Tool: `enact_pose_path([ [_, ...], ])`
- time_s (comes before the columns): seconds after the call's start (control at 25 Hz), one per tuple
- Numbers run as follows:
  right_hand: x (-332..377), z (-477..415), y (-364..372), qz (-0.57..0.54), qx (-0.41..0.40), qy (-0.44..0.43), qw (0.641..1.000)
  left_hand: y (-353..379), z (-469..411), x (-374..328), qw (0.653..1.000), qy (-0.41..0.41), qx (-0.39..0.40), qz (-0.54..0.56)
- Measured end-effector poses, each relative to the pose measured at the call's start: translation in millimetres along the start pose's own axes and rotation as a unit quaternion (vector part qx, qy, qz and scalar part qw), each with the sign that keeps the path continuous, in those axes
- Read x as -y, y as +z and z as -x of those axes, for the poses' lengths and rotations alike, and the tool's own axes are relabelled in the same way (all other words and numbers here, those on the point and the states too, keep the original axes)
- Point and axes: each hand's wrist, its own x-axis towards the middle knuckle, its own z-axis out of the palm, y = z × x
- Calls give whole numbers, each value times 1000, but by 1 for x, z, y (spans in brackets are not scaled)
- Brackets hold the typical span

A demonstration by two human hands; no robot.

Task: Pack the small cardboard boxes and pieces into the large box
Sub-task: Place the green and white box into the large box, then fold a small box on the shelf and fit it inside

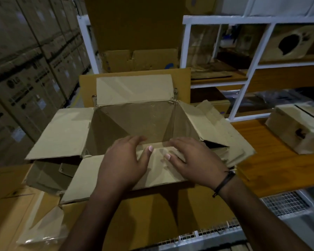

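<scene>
The large cardboard box point(134, 122) stands open in front of me, all its flaps folded outward, and its inside looks empty. My left hand point(123, 160) and my right hand point(192, 156) rest side by side on the near flap point(158, 169), fingers reaching over the box's front edge into the opening. Both hands lie flat with relaxed fingers and hold nothing. A small cardboard box point(297, 127) sits on the wooden surface at the right. A flattened cardboard piece point(47, 176) lies under the left flap.
Stacked printed cartons point(25, 78) fill the left wall. A white shelf frame point(243, 69) at the right holds more cardboard, one piece with a dark hole point(290, 42). Tall cardboard sheets point(134, 33) stand behind the box. A wire mesh point(283, 205) lies at the lower right.
</scene>
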Motion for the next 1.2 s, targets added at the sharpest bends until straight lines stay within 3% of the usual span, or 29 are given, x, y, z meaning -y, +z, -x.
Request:
enact_pose_path([
  [0.2,-57,48,-32,-18,-61,38,997,23,17,-69,997,12,-43,55],
  [0.44,-137,138,-59,-27,-110,93,989,80,49,-178,986,87,-54,133],
  [0.68,-209,203,-75,-40,-156,154,975,139,60,-258,982,132,-23,134],
  [0.96,-282,210,-72,-54,-183,195,962,203,41,-302,980,142,26,133],
  [1.2,-359,178,-67,-70,-183,230,953,272,-28,-327,979,140,58,138],
])
